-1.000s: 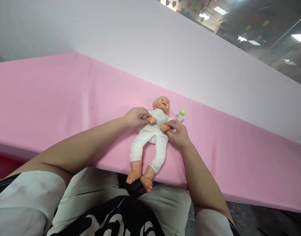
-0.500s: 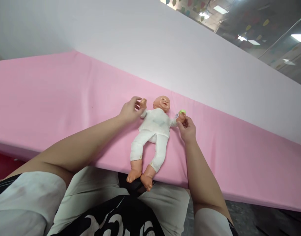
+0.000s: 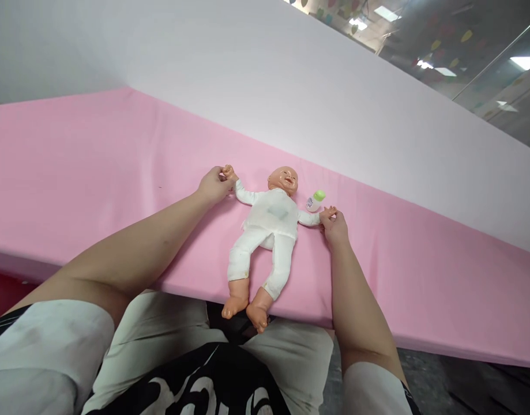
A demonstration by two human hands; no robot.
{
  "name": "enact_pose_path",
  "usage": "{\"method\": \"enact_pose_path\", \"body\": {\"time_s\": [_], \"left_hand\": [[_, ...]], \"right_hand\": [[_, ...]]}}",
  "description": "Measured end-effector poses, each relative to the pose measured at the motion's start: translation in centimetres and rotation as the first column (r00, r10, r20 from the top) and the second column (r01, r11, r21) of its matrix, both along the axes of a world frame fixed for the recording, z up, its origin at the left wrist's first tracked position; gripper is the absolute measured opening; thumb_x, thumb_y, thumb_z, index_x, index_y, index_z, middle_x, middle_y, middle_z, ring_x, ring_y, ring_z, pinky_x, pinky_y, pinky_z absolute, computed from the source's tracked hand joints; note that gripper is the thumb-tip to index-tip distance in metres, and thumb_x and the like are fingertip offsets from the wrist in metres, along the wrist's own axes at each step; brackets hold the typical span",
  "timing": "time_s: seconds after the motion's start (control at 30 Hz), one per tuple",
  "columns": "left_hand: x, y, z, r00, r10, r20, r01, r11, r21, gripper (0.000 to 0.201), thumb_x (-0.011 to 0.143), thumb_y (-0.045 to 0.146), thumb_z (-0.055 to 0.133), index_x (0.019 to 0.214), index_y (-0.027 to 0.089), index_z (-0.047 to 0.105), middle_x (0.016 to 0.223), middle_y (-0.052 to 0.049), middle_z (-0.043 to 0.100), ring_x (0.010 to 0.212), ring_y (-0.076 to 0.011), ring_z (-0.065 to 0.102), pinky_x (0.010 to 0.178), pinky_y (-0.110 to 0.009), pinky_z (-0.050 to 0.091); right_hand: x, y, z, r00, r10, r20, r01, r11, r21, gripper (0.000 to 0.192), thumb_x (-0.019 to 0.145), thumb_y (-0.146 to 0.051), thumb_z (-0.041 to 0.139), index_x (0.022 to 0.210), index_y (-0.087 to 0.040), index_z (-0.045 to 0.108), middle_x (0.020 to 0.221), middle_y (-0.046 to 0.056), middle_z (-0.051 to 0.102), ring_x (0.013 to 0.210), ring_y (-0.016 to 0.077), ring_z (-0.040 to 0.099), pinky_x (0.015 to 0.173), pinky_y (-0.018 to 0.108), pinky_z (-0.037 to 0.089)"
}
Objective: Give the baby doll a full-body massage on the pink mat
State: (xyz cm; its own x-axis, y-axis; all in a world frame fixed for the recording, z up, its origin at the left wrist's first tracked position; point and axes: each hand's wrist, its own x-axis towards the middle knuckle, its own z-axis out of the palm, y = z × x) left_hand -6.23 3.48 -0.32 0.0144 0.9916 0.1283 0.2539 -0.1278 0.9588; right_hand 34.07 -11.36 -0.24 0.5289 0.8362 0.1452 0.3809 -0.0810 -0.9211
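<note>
A baby doll [image 3: 273, 213] with a white cloth body lies face up on the pink padded surface [image 3: 96, 161], its feet at the front edge. My left hand [image 3: 215, 185] is closed around the doll's hand on the left side, and that arm is stretched outward. On the other side my right hand [image 3: 335, 229] grips the doll's other hand, whose fingertips show above mine. A small bottle [image 3: 315, 200] with a green cap and a printed label lies beside the doll's head, just above my right hand and apart from it.
A white wall panel [image 3: 256, 86] rises behind the pink surface. Glass [image 3: 468, 63] at the upper right shows ceiling lights and heart-shaped decorations. My legs [image 3: 290, 363] are under the front edge, close to the doll's feet.
Both doll arms have been drawn outward, away from its body. My left hand moved left and my right hand slightly right and down, leaving the bottle in fuller view.
</note>
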Motion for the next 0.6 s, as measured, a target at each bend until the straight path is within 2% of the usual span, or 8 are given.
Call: {"method": "enact_pose_path", "body": {"time_s": [0.1,0.2,0.27,0.33,0.47,0.53,0.6], "left_hand": [[0.8,-1.7,1.0,0.997,-0.080,0.010,0.078,0.989,0.126,0.051,0.076,0.032,0.076,0.124,0.023,0.063,0.115,-0.007,0.074,0.090,-0.0204,0.072,0.076,-0.032,0.056],[1.9,-4.2,2.4,0.973,-0.204,-0.106,0.224,0.946,0.234,0.042,0.077,0.038,0.077,0.115,0.021,0.070,0.112,-0.006,0.077,0.094,-0.0215,0.072,0.081,-0.032,0.056],[2.7,-5.7,3.1,0.943,-0.257,-0.213,0.309,0.912,0.269,0.039,0.080,0.047,0.076,0.109,0.022,0.074,0.104,-0.004,0.078,0.089,-0.0212,0.071,0.079,-0.031,0.055],[3.2,-6.7,3.5,0.889,-0.307,-0.339,0.412,0.860,0.302,0.037,0.080,0.050,0.074,0.106,0.023,0.077,0.102,-0.004,0.078,0.087,-0.0212,0.071,0.079,-0.032,0.055],[3.7,-7.0,3.3,0.765,-0.355,-0.538,0.593,0.715,0.371,0.032,0.077,0.037,0.073,0.106,0.024,0.079,0.106,-0.006,0.076,0.102,-0.0258,0.069,0.091,-0.036,0.055],[3.8,-6.8,3.1,0.725,-0.347,-0.595,0.631,0.681,0.371,0.034,0.076,0.031,0.071,0.108,0.025,0.080,0.109,-0.007,0.075,0.107,-0.0271,0.068,0.096,-0.038,0.053],[3.9,-6.7,2.8,0.708,-0.325,-0.627,0.638,0.674,0.372,0.037,0.076,0.030,0.070,0.111,0.026,0.081,0.112,-0.007,0.074,0.107,-0.0277,0.068,0.099,-0.040,0.053]], "right_hand": [[-1.6,-0.6,1.2,0.994,0.077,0.073,-0.087,0.986,0.141,0.071,0.080,-0.049,0.079,0.140,-0.022,0.053,0.121,0.011,0.076,0.091,0.0206,0.073,0.081,0.035,0.061],[-4.1,-1.5,2.5,0.961,0.210,0.183,-0.247,0.946,0.211,0.055,0.076,-0.045,0.082,0.123,-0.023,0.064,0.132,0.012,0.073,0.095,0.0208,0.073,0.082,0.035,0.060],[-5.8,-2.2,3.1,0.919,0.279,0.278,-0.337,0.923,0.188,0.044,0.077,-0.039,0.083,0.116,-0.025,0.069,0.124,0.008,0.076,0.093,0.0208,0.071,0.081,0.035,0.060],[-7.3,-2.6,3.5,0.841,0.368,0.397,-0.453,0.880,0.143,0.034,0.079,-0.034,0.081,0.111,-0.026,0.073,0.113,0.004,0.078,0.089,0.0206,0.070,0.083,0.037,0.059],[-8.6,-2.7,3.5,0.665,0.473,0.577,-0.606,0.794,0.047,0.026,0.083,-0.026,0.078,0.109,-0.030,0.080,0.111,0.004,0.078,0.098,0.0245,0.070,0.093,0.044,0.058],[-8.7,-2.5,3.4,0.653,0.480,0.586,-0.615,0.788,0.040,0.027,0.082,-0.026,0.079,0.109,-0.031,0.081,0.115,0.005,0.078,0.105,0.0262,0.070,0.097,0.047,0.057],[-8.7,-2.4,3.2,0.675,0.490,0.551,-0.612,0.789,0.048,0.027,0.081,-0.029,0.081,0.108,-0.031,0.082,0.115,0.005,0.077,0.106,0.0261,0.069,0.097,0.046,0.057]]}}
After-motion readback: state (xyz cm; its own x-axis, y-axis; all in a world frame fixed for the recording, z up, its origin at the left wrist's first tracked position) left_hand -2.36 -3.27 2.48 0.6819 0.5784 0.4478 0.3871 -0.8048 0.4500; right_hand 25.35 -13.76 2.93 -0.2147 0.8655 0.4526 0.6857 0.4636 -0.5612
